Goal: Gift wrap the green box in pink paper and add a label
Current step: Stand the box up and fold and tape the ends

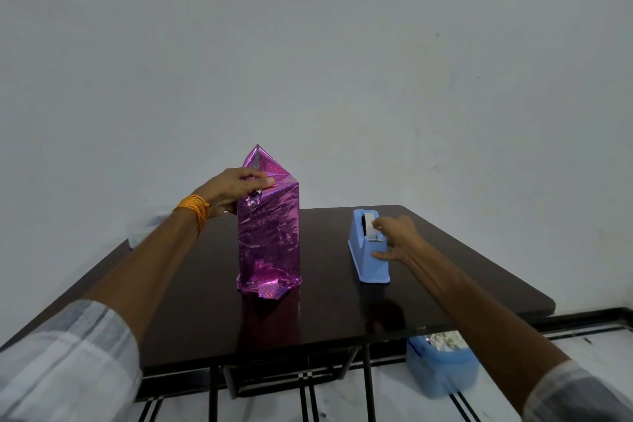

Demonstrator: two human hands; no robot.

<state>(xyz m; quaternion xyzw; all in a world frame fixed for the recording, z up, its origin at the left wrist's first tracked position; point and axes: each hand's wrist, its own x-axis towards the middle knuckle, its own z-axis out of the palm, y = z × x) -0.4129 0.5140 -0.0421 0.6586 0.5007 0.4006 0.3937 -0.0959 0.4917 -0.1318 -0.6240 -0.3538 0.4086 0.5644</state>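
Note:
The box, fully covered in shiny pink paper (269, 233), stands upright on the dark table (325, 312). Its top flap points up in a triangle and crumpled paper spreads at its base. My left hand (233, 190) grips the upper left edge of the wrapped box, fingers laid over the folded top. My right hand (394, 238) is at the blue tape dispenser (368, 247) to the right, fingertips pinching at the white tape near the cutter while the thumb rests on the dispenser's side. No green of the box shows.
A blue tub (442, 363) with white scraps stands on the tiled floor under the table's right front corner. A white wall is close behind the table. Something pale lies at the table's far left edge (137, 236), mostly hidden by my arm.

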